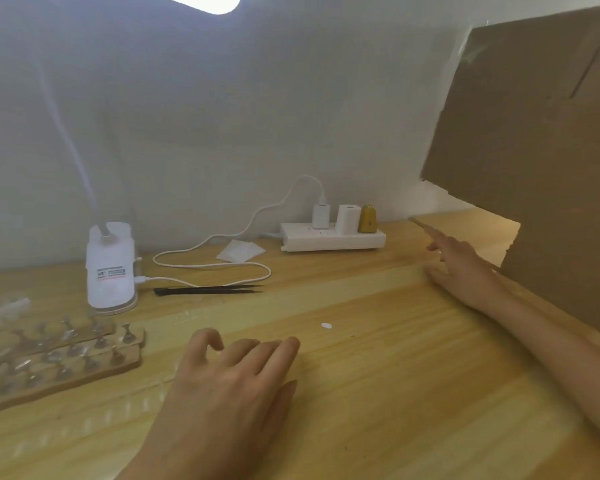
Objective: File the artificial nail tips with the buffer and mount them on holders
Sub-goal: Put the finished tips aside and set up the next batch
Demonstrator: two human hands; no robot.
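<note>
I found brown wooden holder boards with metal stands (84,356) at the pale wooden table's (378,420) left edge, handy for mounting. Left hand (229,382) rested slack, empty; right hand (461,268) reached, empty, toward the far-right edge. Small white oval nail tip (326,326) lay mid-table.

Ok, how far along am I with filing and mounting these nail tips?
Done: unclear; the holders on the boards are too blurred to show any tips. In hand: nothing; the left hand rests on the table, the right hand reaches toward the cardboard. Left: a small white piece, possibly a tip, lies loose, and no buffer is in view, so filing and mounting likely remain.
</note>
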